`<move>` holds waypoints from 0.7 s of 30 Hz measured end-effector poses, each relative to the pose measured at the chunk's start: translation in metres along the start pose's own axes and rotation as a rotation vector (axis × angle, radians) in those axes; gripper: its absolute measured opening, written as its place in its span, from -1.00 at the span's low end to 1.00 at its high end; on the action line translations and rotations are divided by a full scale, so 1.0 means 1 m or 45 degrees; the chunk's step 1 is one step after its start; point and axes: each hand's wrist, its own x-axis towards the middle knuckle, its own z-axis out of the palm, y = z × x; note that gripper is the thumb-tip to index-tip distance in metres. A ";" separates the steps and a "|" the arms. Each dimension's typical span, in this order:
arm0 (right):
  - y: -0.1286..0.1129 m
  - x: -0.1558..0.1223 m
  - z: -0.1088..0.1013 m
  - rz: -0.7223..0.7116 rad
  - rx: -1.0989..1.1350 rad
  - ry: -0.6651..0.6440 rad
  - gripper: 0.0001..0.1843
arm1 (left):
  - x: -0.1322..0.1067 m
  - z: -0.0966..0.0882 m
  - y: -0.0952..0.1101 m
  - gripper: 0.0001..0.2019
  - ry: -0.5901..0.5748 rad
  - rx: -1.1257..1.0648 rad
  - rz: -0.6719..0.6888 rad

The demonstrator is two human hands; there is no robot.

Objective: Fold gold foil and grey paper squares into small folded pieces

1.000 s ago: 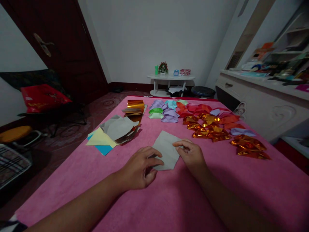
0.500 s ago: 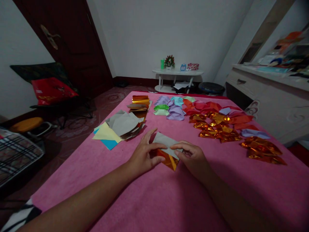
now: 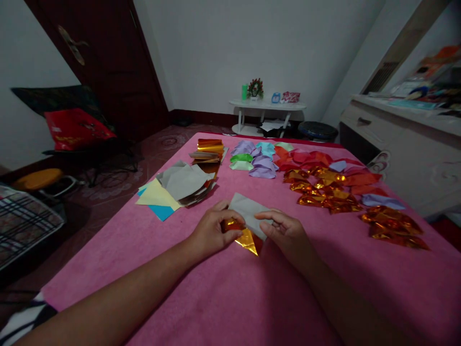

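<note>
Between my hands is a sheet of foil paper (image 3: 248,207), grey on one face and shiny gold on the other, partly folded so a gold flap points toward me. My left hand (image 3: 218,226) pinches its left side, thumb on the gold part and fingers over the fold. On the right edge, my right hand (image 3: 283,230) has its thumb and index finger closed on the grey face; its other fingers are curled and partly hidden. Beyond my left hand lies a fanned stack of grey-backed sheets (image 3: 183,180), with yellow paper (image 3: 156,195) and blue paper (image 3: 163,211) beside it.
A pink cloth (image 3: 201,288) covers the table. Folded gold foil pieces (image 3: 342,204) lie at the right, with red folded papers (image 3: 306,157) and purple ones (image 3: 262,167) behind. More gold sheets (image 3: 209,146) stand at the back left. A white dresser (image 3: 399,144) borders the right side.
My left fingers have drawn in over the paper, and more of the bright gold flap now shows toward me. My right hand has barely moved. The view has shifted slightly.
</note>
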 end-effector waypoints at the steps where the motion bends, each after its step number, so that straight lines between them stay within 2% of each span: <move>1: 0.001 0.000 0.000 0.006 0.007 0.014 -0.76 | -0.001 0.000 0.001 -0.78 0.046 0.100 0.051; 3: 0.004 0.000 0.001 0.002 0.004 0.065 -0.78 | -0.004 0.000 0.002 -0.71 0.127 0.286 0.157; 4: 0.005 0.000 0.001 -0.003 -0.009 0.092 -0.80 | -0.005 0.000 0.003 -0.74 0.134 0.359 0.206; 7: 0.006 0.000 0.001 0.004 -0.058 0.139 -0.82 | -0.009 0.000 0.005 -0.87 0.015 0.455 0.320; 10: 0.006 0.000 0.001 0.018 -0.066 0.130 -0.82 | -0.009 0.000 0.005 -0.85 -0.057 0.448 0.300; 14: 0.005 0.000 0.001 0.009 -0.083 0.130 -0.81 | -0.005 -0.002 0.002 -0.44 -0.099 0.379 0.228; 17: 0.004 0.000 0.000 0.016 -0.079 0.142 -0.81 | -0.004 -0.006 0.000 -0.30 -0.188 0.325 0.216; 19: 0.003 -0.001 0.000 0.017 -0.068 0.173 -0.82 | -0.004 -0.011 -0.001 -0.36 -0.274 0.261 0.257; 21: 0.003 -0.001 -0.001 0.015 -0.073 0.212 -0.83 | -0.005 -0.017 -0.002 -0.60 -0.377 0.196 0.334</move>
